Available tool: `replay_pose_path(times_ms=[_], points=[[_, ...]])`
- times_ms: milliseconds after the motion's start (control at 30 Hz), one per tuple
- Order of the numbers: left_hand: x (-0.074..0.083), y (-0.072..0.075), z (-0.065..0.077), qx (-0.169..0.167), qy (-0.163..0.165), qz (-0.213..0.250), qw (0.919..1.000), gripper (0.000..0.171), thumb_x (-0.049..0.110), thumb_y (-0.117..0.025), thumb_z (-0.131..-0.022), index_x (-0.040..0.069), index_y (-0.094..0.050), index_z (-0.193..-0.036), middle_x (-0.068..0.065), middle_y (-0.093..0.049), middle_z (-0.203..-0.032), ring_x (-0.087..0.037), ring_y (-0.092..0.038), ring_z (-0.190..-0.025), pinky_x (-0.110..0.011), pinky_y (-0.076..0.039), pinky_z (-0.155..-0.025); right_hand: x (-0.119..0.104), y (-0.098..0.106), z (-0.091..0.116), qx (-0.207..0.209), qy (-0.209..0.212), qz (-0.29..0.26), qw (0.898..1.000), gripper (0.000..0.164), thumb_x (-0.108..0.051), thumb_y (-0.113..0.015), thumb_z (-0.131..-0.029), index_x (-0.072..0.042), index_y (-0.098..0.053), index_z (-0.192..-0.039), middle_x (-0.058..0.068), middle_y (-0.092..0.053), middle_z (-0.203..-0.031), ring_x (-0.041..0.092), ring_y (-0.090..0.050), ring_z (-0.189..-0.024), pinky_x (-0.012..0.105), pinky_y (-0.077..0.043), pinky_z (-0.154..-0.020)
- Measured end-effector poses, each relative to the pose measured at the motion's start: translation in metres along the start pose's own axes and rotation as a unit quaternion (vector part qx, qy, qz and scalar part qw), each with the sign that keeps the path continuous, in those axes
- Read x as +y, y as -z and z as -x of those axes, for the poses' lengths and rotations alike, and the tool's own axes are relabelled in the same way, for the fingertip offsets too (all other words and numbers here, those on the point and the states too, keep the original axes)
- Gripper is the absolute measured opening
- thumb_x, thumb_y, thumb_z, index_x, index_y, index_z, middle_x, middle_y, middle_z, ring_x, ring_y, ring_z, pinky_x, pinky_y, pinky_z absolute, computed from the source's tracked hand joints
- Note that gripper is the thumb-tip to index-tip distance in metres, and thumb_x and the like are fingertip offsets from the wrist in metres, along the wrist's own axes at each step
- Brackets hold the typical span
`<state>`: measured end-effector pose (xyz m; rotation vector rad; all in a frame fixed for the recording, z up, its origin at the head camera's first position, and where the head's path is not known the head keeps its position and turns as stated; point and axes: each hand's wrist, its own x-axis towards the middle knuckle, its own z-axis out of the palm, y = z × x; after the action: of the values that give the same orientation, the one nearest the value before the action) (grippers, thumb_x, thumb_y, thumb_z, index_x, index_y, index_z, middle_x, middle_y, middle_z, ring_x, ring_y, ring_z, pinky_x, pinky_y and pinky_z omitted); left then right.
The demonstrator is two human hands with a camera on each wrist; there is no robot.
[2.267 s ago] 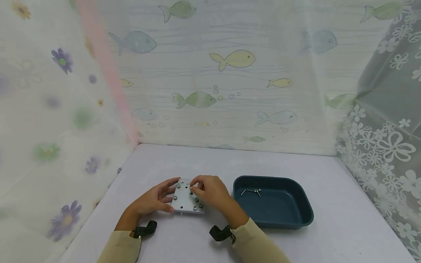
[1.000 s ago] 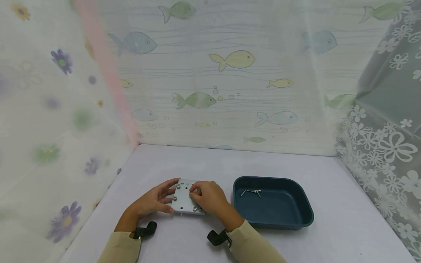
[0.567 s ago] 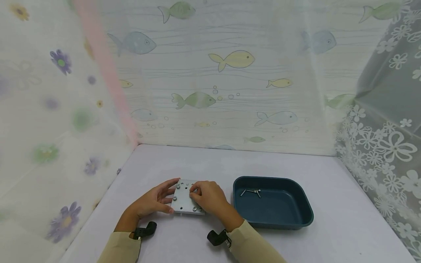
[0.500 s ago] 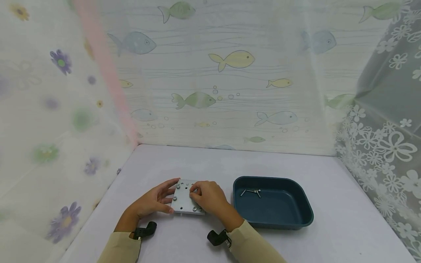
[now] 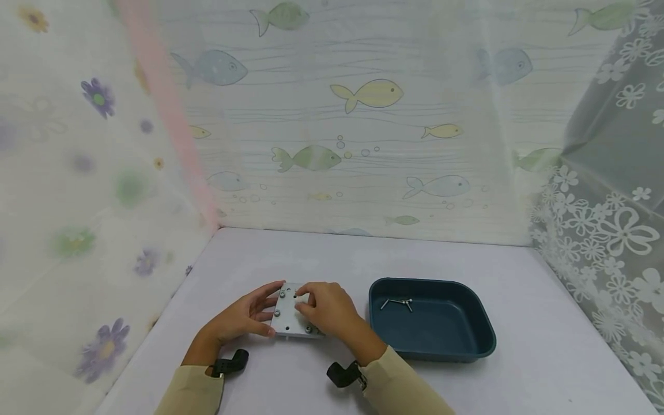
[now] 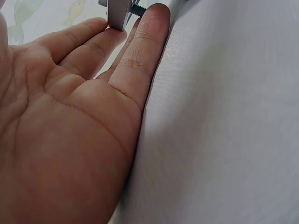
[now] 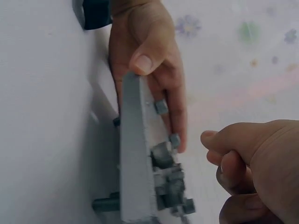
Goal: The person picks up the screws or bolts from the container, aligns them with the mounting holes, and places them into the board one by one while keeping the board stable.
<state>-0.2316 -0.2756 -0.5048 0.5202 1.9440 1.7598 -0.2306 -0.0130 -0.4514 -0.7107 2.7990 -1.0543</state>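
Note:
A light metal plate [image 5: 290, 320] with holes and several socket-head bolts [image 5: 277, 313] is above the white table. My left hand [image 5: 240, 314] grips its left side, thumb at the near corner and fingers at the far edge. In the left wrist view, a dark threaded bolt end [image 6: 138, 10] sticks out below the plate beside a fingertip. My right hand [image 5: 332, 308] hovers over the plate's right half, thumb and index finger apart, covering some bolts. In the right wrist view, those bent fingers [image 7: 233, 168] stand away from the bolt heads [image 7: 163, 156], with nothing visible between them.
A dark blue tray [image 5: 487, 346] stands on the table to the right of the right hand. Several loose screws [image 5: 399, 301] lie in its far left part. Patterned curtains [image 5: 363, 190] enclose the table at the back and sides.
The right hand moved toward me from the plate's far part, then its thumb and index finger, earlier close together at the plate, spread apart. The left hand and plate stay in place.

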Motion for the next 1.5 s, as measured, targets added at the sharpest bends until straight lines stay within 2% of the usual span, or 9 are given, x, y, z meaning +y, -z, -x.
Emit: replay_pose_path(times_ms=[333, 567, 933, 1200, 1500], points=[[0.003, -0.001, 0.0, 0.01, 0.009, -0.006, 0.9999, 0.114, -0.004, -0.086, -0.076, 0.017, -0.02, -0.166, -0.023, -0.024, -0.168, -0.04, -0.051, -0.142, -0.035, -0.057, -0.102, -0.001, 0.031, 0.008, -0.003, 0.015, -0.018, 1.0, 0.024, -0.036, -0.075, -0.095, -0.023, -0.078, -0.116, -0.014, -0.062, -0.073, 0.009, -0.054, -0.065, 0.024, -0.045, -0.053], [0.001, -0.002, -0.001, 0.008, 0.012, 0.003, 0.9999, 0.114, -0.006, -0.086, -0.074, 0.018, -0.022, -0.166, -0.021, -0.026, -0.168, -0.038, -0.052, -0.141, -0.036, -0.056, -0.103, 0.006, 0.057, 0.019, 0.021, 0.035, -0.013, 0.999, 0.018, -0.035, -0.074, -0.096, -0.025, -0.078, -0.111, -0.013, -0.062, -0.077, 0.01, -0.055, -0.069, 0.025, -0.047, -0.053], [0.002, -0.003, -0.001, 0.02, 0.018, 0.005, 0.9996, 0.116, -0.006, -0.088, -0.072, 0.022, -0.025, -0.165, -0.017, -0.03, -0.167, -0.036, -0.055, -0.139, -0.036, -0.057, -0.103, 0.033, 0.088, 0.032, 0.029, 0.03, -0.012, 0.999, 0.014, -0.032, -0.076, -0.095, -0.027, -0.078, -0.108, -0.013, -0.061, -0.077, 0.012, -0.054, -0.066, 0.026, -0.047, -0.052], [0.004, -0.003, 0.0, 0.019, 0.018, 0.004, 0.9996, 0.116, -0.006, -0.088, -0.072, 0.022, -0.025, -0.165, -0.017, -0.03, -0.167, -0.035, -0.055, -0.139, -0.035, -0.056, -0.103, 0.058, 0.111, 0.038, 0.009, -0.002, -0.027, 1.0, 0.015, -0.031, -0.076, -0.094, -0.028, -0.077, -0.109, -0.009, -0.063, -0.079, 0.014, -0.058, -0.066, 0.029, -0.053, -0.055], [0.005, -0.004, 0.0, 0.017, 0.015, 0.004, 0.9997, 0.116, -0.006, -0.087, -0.072, 0.021, -0.024, -0.165, -0.017, -0.029, -0.168, -0.036, -0.054, -0.14, -0.035, -0.056, -0.103, 0.086, 0.131, 0.042, -0.019, -0.001, -0.031, 0.999, 0.016, -0.032, -0.075, -0.096, -0.027, -0.078, -0.11, -0.007, -0.066, -0.083, 0.014, -0.058, -0.066, 0.029, -0.052, -0.055]])
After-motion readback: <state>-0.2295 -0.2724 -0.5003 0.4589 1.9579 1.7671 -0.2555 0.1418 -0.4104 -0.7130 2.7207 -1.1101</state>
